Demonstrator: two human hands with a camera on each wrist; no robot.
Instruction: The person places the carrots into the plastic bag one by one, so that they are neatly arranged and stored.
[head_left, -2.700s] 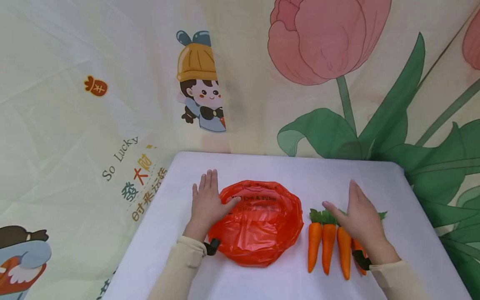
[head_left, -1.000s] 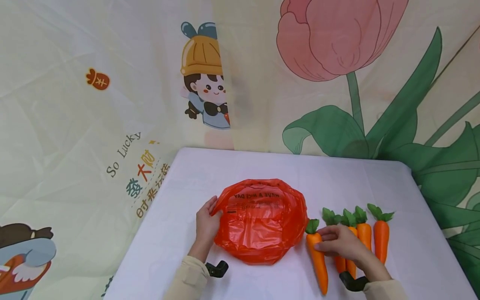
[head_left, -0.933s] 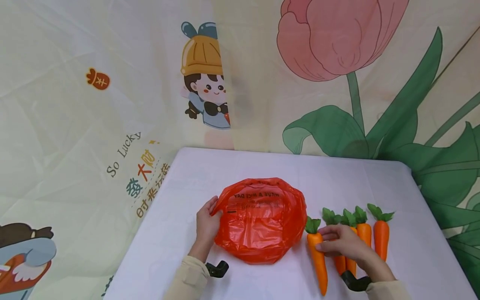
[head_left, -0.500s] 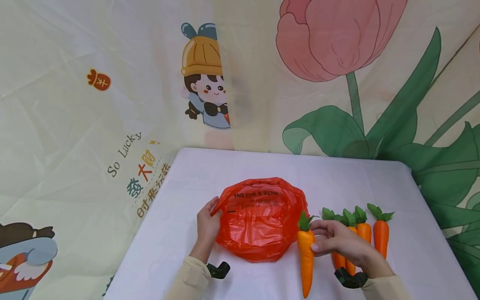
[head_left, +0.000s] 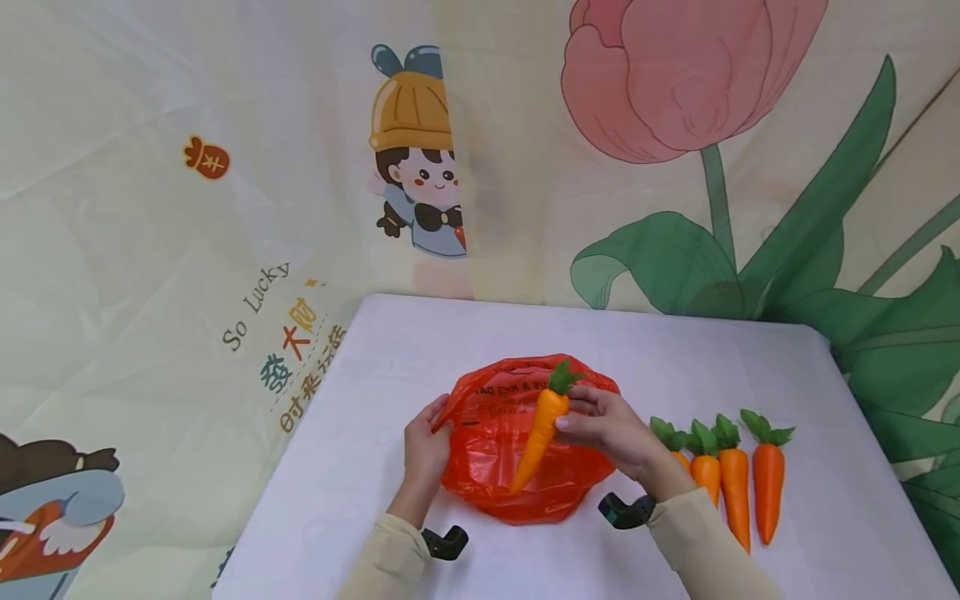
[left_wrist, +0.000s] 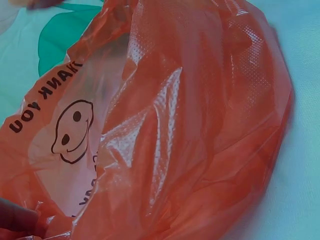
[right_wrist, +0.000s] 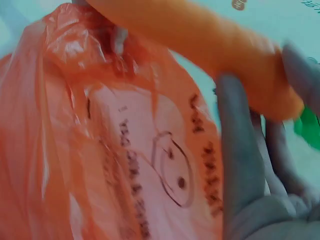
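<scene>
My right hand [head_left: 618, 429] pinches an orange carrot [head_left: 540, 433] with green leaves, tilted with its tip down to the left. The carrot is over the mouth of a red plastic bag [head_left: 491, 500] lying open on the table. At the bag's left edge, my left hand [head_left: 427, 446] grips the rim between thumb and fingers. In the right wrist view, thumb and fingers close on the carrot [right_wrist: 215, 45] near its leafy end, above the printed bag [right_wrist: 65, 165]. The left wrist view is filled by the bag [left_wrist: 210, 115], with a smiley print inside.
Several more carrots [head_left: 768, 492] lie in a row on the right of the white-covered table [head_left: 825, 392], leaves pointing away from me. My right forearm partly hides the nearer ones. A printed cloth [head_left: 510, 167] with tulips and a cartoon figure hangs behind the table.
My right hand has picked a carrot from the row and carried it left and up, over the bag. My left hand went from lying flat by the bag to gripping its rim.
</scene>
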